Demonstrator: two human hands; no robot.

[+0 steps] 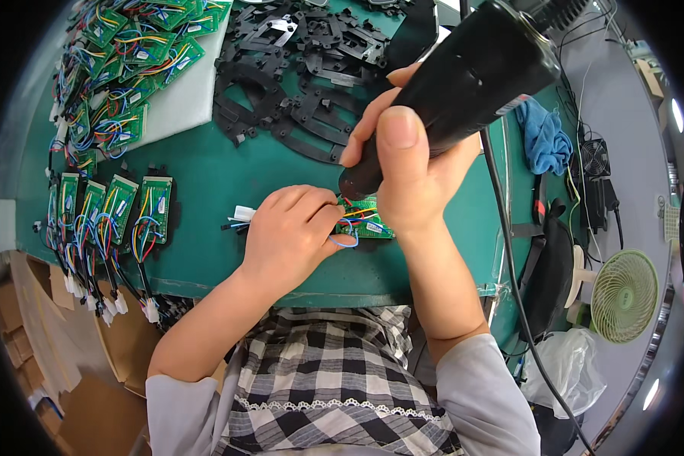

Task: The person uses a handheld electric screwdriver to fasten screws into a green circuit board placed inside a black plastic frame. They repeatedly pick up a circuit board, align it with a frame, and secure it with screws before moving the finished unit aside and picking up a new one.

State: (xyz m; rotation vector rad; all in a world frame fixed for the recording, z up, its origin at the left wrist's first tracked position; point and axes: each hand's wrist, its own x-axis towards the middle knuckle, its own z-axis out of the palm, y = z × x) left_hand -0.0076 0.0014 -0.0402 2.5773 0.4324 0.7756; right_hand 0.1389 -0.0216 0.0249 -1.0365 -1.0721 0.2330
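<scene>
My right hand (418, 171) is wrapped round a black electric screwdriver (479, 72), its nose tilted down to the left. Below that nose lies a green circuit board (374, 228) with red, yellow and blue wires, close to the table's near edge. Curled fingers of my left hand (287, 232) grip the board's left part and its wires, covering much of it. White and black connectors (242, 216) stick out on the left side of that hand. The screwdriver's tip is hidden, so I cannot tell whether it touches a screw.
Several wired boards (156, 207) stand in a row at the left, connectors hanging over the edge of the green table (213, 178). More boards (140, 49) pile up on a white foam sheet (186, 106). Black plastic frames (311, 114) lie behind. A cable (511, 266) runs down at right, near a blue cloth (543, 138).
</scene>
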